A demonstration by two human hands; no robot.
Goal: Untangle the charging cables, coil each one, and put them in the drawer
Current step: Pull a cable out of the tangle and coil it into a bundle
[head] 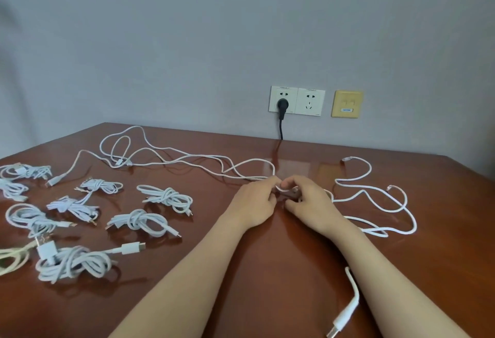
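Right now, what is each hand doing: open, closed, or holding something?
Left hand: fingers curled, pinching the thin white charging cable.
Right hand: fingers curled, pinching the same cable just beside the left.

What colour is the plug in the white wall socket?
Black. The round plug shows best in the head view.

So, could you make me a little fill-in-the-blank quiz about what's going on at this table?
1. The knotted bundles lie to the ____ of the hands.
2. The plug in the wall socket is ____.
3. The left hand and right hand pinch a loose white ____ between them.

Missing words: left; black; cable.
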